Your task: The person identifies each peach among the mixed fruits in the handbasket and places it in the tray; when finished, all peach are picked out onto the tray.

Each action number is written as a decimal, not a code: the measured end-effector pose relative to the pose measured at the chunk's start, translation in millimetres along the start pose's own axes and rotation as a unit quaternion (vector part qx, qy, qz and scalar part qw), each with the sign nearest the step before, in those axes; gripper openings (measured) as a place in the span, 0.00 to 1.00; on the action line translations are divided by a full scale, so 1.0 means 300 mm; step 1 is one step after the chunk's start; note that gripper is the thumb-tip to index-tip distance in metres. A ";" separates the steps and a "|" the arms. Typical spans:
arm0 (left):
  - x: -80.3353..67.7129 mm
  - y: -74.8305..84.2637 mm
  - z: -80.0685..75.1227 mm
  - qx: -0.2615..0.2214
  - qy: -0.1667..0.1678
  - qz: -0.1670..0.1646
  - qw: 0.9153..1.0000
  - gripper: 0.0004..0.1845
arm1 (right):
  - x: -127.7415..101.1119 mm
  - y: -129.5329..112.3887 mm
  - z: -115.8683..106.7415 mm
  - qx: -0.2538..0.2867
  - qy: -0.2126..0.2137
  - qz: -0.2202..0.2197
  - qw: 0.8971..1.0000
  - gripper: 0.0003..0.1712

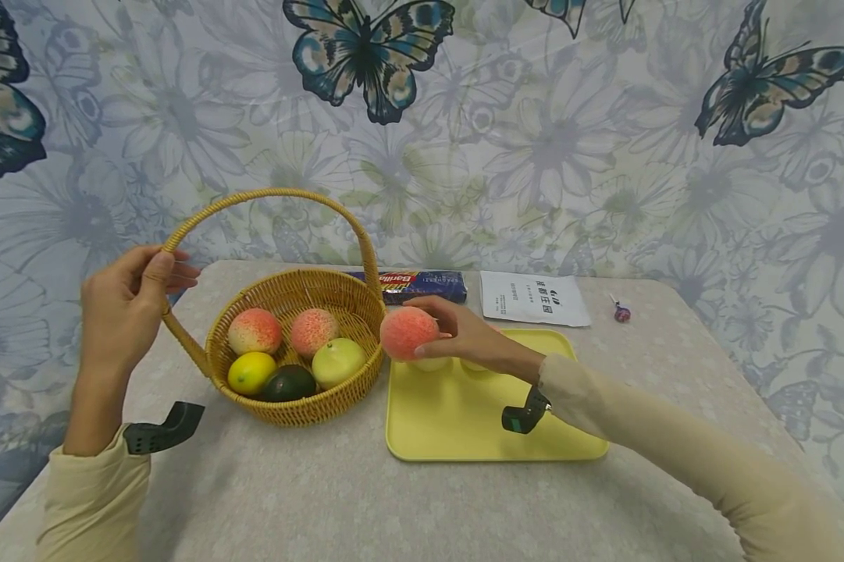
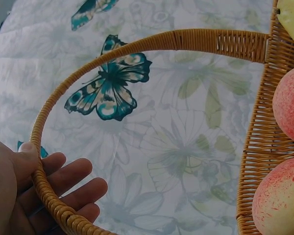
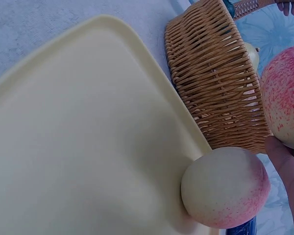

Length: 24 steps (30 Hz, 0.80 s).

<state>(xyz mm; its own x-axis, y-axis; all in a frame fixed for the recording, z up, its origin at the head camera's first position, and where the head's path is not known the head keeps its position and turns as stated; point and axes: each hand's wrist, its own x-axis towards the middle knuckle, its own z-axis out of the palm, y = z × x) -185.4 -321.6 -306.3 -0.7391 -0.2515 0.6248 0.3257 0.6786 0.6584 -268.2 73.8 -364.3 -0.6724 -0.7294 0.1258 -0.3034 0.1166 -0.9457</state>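
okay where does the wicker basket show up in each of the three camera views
Head: wicker basket left of centre on the table, beside the yellow tray.
Left wrist: only its handle arcing across and its wall at the right edge.
Right wrist: its woven wall, upper right.
Shared landmark: the peaches.

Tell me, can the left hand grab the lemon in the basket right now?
Probably not straight away. The left hand is gripping the basket handle, so it is busy. The lemon lies uncovered at the basket's near side, with nothing over it.
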 end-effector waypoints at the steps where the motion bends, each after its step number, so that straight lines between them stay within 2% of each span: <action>1: 0.000 0.000 0.000 0.001 0.000 0.000 1.000 0.17 | -0.006 0.002 -0.002 0.001 0.001 -0.001 1.000 0.36; 16: 0.000 0.000 0.003 -0.004 0.003 0.010 1.000 0.17 | -0.111 0.044 -0.055 0.017 0.024 0.020 0.999 0.39; 24: -0.001 -0.002 0.000 -0.005 0.001 0.007 1.000 0.17 | -0.146 0.065 -0.089 0.029 0.037 0.014 0.999 0.37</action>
<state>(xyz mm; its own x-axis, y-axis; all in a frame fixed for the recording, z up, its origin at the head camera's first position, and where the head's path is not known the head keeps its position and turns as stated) -185.3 -321.9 -306.8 -0.7336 -0.2436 0.6344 0.3413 0.6752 0.6539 -262.5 126.1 -380.2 -0.7293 -0.6737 0.1195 -0.2463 0.0956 -0.9645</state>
